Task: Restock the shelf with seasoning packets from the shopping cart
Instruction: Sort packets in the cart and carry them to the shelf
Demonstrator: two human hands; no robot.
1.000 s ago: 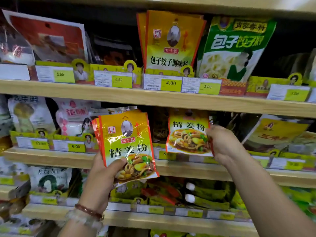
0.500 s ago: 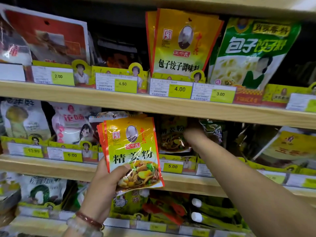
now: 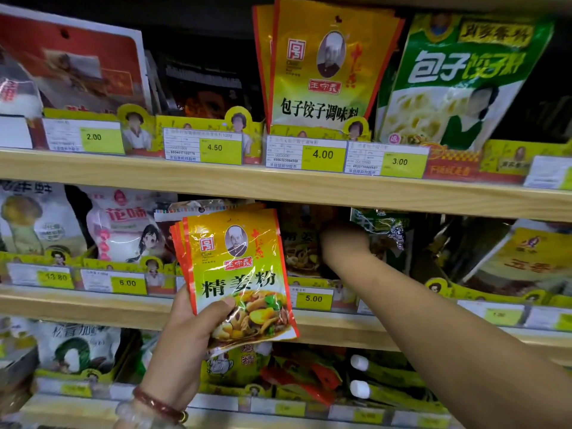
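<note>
My left hand [image 3: 185,345] is shut on a small stack of yellow, red-edged seasoning packets [image 3: 238,274], held upright in front of the middle shelf [image 3: 93,305]. My right hand [image 3: 343,243] reaches deep into that shelf's shaded slot above the 5.00 price tag [image 3: 312,298]. It rests against the right edge of one more of these seasoning packets [image 3: 301,246], which stands in the slot. The right hand is blurred and its fingers are hidden in the shadow. The shopping cart is out of view.
Larger yellow [image 3: 325,66] and green [image 3: 458,78] pouches stand on the upper shelf [image 3: 278,184]. White bags [image 3: 123,224] sit left of the slot and dark pouches [image 3: 510,258] to its right. The lower shelf [image 3: 309,366] holds more packets.
My right hand carried one packet from the shelf front back into the slot and now stays deep inside it. The left hand with its stack has held still.
</note>
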